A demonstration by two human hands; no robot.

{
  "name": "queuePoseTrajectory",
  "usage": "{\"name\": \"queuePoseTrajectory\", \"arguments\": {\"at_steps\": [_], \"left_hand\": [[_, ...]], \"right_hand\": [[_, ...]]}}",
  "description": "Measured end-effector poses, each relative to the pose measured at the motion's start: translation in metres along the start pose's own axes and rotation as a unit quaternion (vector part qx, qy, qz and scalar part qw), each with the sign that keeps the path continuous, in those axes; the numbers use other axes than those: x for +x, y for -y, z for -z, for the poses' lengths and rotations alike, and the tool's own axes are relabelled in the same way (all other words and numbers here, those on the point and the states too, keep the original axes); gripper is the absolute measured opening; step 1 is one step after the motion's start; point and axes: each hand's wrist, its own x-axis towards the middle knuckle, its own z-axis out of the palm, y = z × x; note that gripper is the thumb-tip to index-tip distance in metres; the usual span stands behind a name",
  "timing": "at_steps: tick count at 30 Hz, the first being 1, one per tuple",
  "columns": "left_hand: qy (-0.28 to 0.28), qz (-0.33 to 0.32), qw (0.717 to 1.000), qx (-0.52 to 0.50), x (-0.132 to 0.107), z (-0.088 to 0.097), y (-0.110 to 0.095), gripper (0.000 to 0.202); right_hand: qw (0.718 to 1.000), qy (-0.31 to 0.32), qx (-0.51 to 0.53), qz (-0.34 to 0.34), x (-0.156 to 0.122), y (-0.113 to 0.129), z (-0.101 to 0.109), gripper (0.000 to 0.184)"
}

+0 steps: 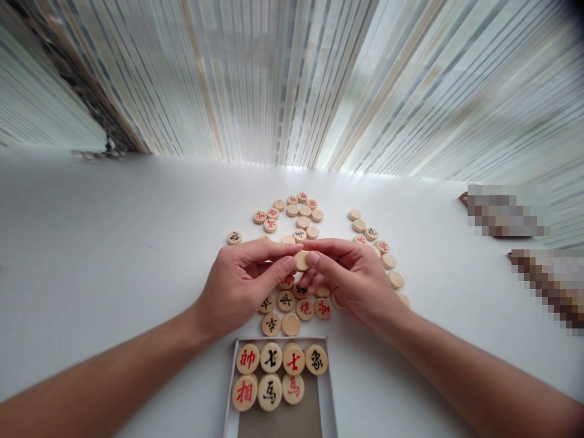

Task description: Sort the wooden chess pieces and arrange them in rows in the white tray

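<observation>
Between the thumbs and fingers of both hands is one round wooden xiangqi piece (pixel 302 261), its visible face plain. My left hand (pixel 249 274) pinches it from the left, and my right hand (pixel 349 274) grips its right side. Below them, near the camera, lies a shallow box (pixel 279 424) with a white rim and brown bottom. Two rows of pieces fill its far part, among them a red-marked piece (pixel 247 359) and a black horse piece (pixel 269 392). Loose pieces lie just beyond the box, such as a red cannon piece (pixel 305 308); my hands hide some of them.
More xiangqi pieces (pixel 305 211) are scattered past my hands, with a curving line of pieces (pixel 389 261) to the right. A striped curtain (pixel 274 79) hangs behind the white table (pixel 114 255). Two blurred-out objects (pixel 506 213) stand at the right edge.
</observation>
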Motion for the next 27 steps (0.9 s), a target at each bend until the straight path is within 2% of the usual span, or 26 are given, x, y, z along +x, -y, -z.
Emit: {"name": "queuePoseTrajectory", "arguments": {"at_steps": [5,11,15,21,27], "left_hand": [[0.016,0.015,0.999,-0.041,-0.0018,-0.0012,0.0031,0.029],[0.021,0.003,1.000,0.009,-0.0033,0.0015,0.0046,0.030],[0.037,-0.010,0.999,0.027,-0.0051,0.0030,0.0055,0.031],[0.040,-0.002,0.999,-0.017,-0.0045,0.0002,0.0049,0.026],[0.032,0.012,0.997,-0.067,-0.0023,-0.0024,0.0057,0.023]], "right_hand": [[1.000,-0.012,0.013,-0.013,0.0004,0.0016,-0.0003,0.030],[0.999,-0.010,0.018,-0.043,0.0013,0.0039,-0.0020,0.038],[0.999,-0.011,-0.006,-0.044,0.0017,0.0039,-0.0016,0.034],[0.999,0.000,-0.041,-0.019,-0.0005,0.0027,0.0006,0.024],[0.999,0.018,-0.032,-0.014,-0.0019,0.0009,0.0011,0.027]]}}
